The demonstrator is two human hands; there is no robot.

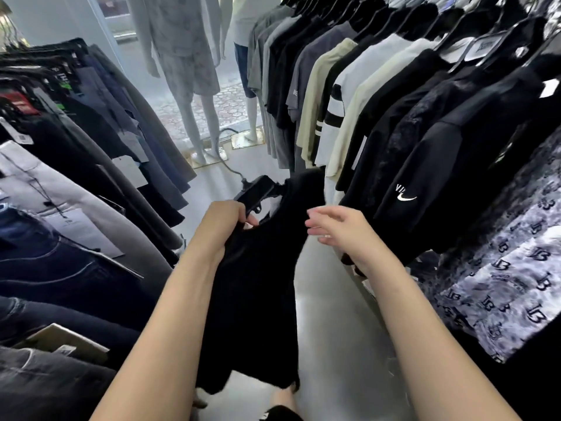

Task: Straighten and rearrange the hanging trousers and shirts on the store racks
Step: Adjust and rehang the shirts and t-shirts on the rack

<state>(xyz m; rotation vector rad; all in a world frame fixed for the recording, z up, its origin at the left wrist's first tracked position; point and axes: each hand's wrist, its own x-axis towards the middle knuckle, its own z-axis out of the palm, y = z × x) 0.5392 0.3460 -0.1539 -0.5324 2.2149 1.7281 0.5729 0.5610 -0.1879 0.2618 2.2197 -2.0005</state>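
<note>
A black shirt (258, 287) on a black hanger (256, 189) is off the rack, in the aisle in front of me. My left hand (226, 218) grips the hanger and the shirt's collar. My right hand (337, 227) hovers beside the shirt's right shoulder with its fingers loosely spread, holding nothing. The shirt hangs down between my forearms. On the right runs a row of hanging shirts (394, 117), black, grey, cream and patterned. Hanging trousers (91, 165) with paper tags fill the rack on the left.
A narrow aisle of pale floor (331, 329) runs between the two racks. Mannequins (188, 71) stand at the far end by a glass front. A black shirt with a white logo (406, 196) hangs close to my right hand.
</note>
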